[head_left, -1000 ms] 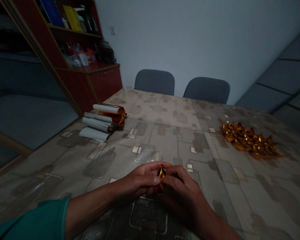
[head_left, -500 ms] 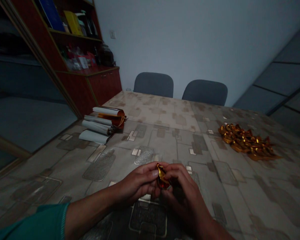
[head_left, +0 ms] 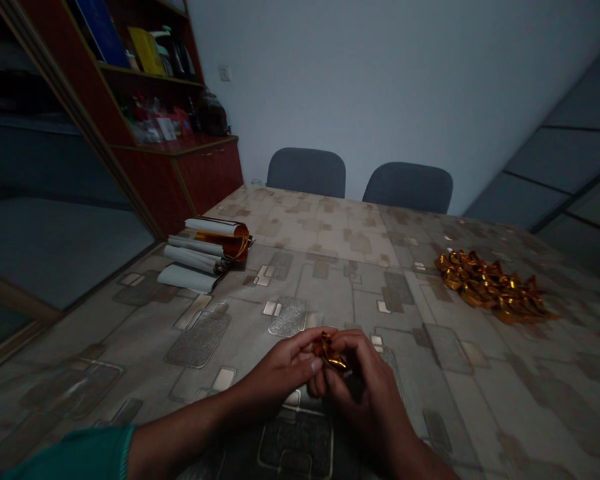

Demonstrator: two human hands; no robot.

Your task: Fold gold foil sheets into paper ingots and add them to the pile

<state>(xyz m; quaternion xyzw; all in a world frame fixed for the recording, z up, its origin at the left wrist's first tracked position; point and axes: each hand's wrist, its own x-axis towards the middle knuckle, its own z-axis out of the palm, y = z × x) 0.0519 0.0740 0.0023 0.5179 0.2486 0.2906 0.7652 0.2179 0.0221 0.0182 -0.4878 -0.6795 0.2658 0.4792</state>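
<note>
A small folded piece of shiny gold foil paper (head_left: 334, 357) is pinched between my two hands, just above the near part of the table. My left hand (head_left: 291, 365) is closed on its left side, thumb in front and fingers behind. On its right side, my right hand (head_left: 363, 370) has thumb and fingers bent round it. Fingers cover part of the foil, so its full shape is hidden. Several similar folded gold foil pieces (head_left: 495, 283) lie in rows on the right of the table.
A stack of rolled or bent gold foil sheets with pale backs (head_left: 193, 277) lies on the left. The patterned tablecloth (head_left: 325, 230) spans the table. Two grey chairs (head_left: 306, 172) stand at the far edge, and a red-brown cabinet (head_left: 210, 170) is at the back left.
The gold foil piece has turned and shifted slightly right in my hands. My left thumb has slid lower along it, and my right fingers have moved a little.
</note>
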